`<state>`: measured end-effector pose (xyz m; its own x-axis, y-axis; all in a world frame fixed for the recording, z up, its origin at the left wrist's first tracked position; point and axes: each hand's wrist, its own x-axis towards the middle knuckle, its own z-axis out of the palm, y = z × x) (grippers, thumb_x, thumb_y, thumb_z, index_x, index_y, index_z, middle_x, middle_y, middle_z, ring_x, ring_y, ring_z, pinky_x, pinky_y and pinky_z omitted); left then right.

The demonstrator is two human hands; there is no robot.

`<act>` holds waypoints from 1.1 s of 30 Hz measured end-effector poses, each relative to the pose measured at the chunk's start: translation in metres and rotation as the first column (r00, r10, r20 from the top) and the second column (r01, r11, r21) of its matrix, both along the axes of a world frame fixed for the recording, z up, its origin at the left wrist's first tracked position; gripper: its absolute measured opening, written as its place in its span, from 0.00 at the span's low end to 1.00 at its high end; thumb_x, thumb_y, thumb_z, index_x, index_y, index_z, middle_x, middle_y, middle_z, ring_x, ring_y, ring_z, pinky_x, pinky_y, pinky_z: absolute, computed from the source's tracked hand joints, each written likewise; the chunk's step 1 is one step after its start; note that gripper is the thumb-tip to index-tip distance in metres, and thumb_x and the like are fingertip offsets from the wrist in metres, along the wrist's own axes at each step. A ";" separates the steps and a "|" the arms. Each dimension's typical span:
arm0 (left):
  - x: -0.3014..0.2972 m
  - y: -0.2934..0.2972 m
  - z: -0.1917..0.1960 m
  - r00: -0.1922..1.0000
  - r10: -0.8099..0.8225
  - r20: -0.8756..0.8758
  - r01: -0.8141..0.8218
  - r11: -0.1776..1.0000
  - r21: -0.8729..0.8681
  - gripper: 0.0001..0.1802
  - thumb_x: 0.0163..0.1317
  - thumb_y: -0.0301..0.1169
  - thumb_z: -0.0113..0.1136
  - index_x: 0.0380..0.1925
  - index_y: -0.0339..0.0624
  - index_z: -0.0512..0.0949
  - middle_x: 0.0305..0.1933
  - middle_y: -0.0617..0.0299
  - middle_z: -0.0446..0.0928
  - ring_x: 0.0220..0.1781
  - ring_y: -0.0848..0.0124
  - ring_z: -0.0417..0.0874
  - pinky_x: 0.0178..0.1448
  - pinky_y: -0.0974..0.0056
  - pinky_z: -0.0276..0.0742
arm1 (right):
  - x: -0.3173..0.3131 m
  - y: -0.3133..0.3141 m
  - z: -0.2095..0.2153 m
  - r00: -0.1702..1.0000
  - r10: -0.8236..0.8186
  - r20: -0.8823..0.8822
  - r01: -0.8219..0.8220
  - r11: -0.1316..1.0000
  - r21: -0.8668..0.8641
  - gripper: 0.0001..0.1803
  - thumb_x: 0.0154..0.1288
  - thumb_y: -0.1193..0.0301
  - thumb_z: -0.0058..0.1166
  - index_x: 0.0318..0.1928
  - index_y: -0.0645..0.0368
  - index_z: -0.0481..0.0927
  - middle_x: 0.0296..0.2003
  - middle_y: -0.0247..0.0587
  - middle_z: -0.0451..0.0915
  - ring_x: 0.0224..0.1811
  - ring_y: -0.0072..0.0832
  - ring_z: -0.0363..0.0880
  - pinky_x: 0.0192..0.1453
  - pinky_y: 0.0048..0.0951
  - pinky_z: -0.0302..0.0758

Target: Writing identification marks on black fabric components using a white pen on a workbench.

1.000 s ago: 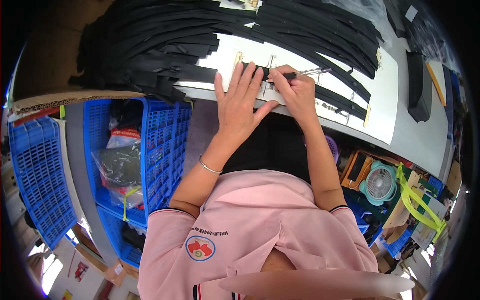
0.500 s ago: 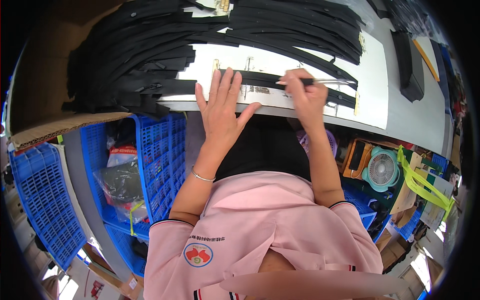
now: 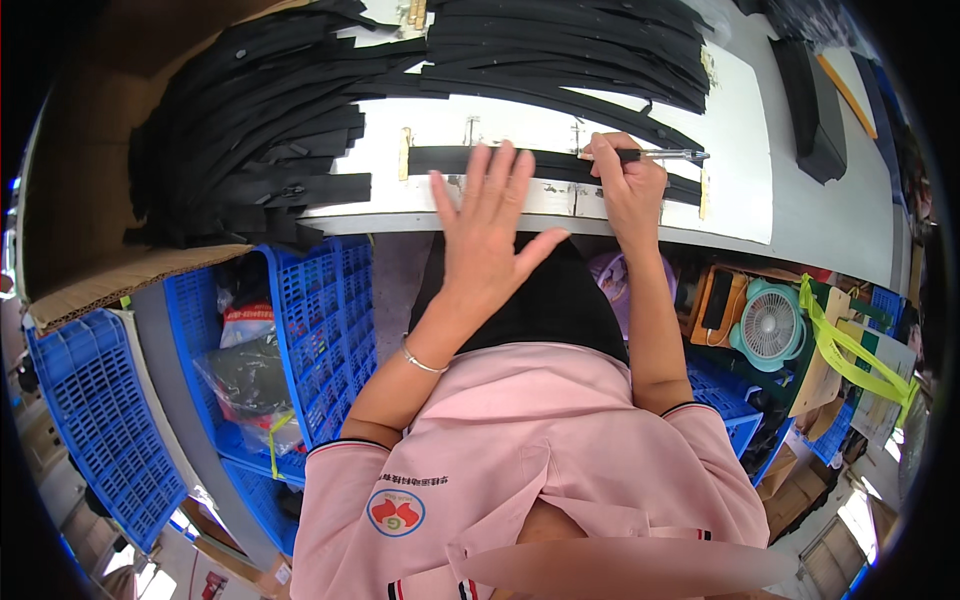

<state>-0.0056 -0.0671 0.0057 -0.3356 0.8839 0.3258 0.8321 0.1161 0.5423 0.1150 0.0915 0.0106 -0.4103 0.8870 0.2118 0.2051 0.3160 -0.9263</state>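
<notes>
1. The table [image 3: 800, 215] carries a white board and heaps of black strips [image 3: 250, 150] at its left and far side.
2. A blue crate [image 3: 335, 320] stands under the table's near edge, with another further left; a small fan [image 3: 768, 325] sits low on the right.
3. One strip [image 3: 540, 163] lies across the white board near the table's front edge, between small tan stops at each end.
4. The left hand [image 3: 490, 235] is flat, fingers spread apart, fingertips resting on the strip's middle to pin it down.
5. The right hand [image 3: 630, 185] has its fingers clamped on a pen [image 3: 665, 155], whose tip points right, just above the strip's right part.
6. Judgement: the step in hand looks like marking the strip against the stops. The next move calls for steady pressure from the left hand so the strip does not slide, and a short, exact stroke of the pen.
</notes>
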 end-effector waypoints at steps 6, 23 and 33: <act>0.015 0.014 -0.006 0.998 -0.057 0.014 0.058 0.998 -0.021 0.40 0.63 0.49 0.71 0.72 0.43 0.72 0.76 0.56 0.70 0.80 0.55 0.64 0.82 0.33 0.34 | 0.001 0.001 -0.004 1.000 0.026 0.009 -0.026 0.999 0.046 0.14 0.71 0.74 0.61 0.30 0.74 0.82 0.30 0.34 0.87 0.22 0.15 0.75 0.26 0.23 0.68; 0.016 0.016 -0.011 0.996 -0.038 -0.075 0.037 0.999 -0.014 0.36 0.61 0.44 0.73 0.67 0.42 0.76 0.73 0.55 0.72 0.79 0.55 0.67 0.81 0.31 0.39 | 0.010 0.004 -0.007 0.988 0.128 0.087 -0.135 0.988 0.080 0.11 0.68 0.74 0.59 0.29 0.68 0.84 0.19 0.37 0.80 0.21 0.20 0.75 0.27 0.25 0.70; 0.016 0.016 -0.011 0.993 -0.034 -0.110 0.031 0.999 -0.029 0.35 0.62 0.45 0.73 0.66 0.40 0.77 0.73 0.54 0.73 0.79 0.55 0.66 0.82 0.33 0.36 | 0.080 0.036 0.024 0.980 -0.161 -0.117 0.148 0.983 -0.110 0.13 0.75 0.70 0.57 0.33 0.63 0.85 0.27 0.32 0.82 0.28 0.14 0.73 0.33 0.19 0.67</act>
<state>0.0103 -0.0512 -0.0056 -0.2701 0.9026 0.3352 0.8904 0.1017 0.4437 0.1952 0.1278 0.0346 -0.2425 0.9569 0.1597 0.1253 0.1941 -0.9729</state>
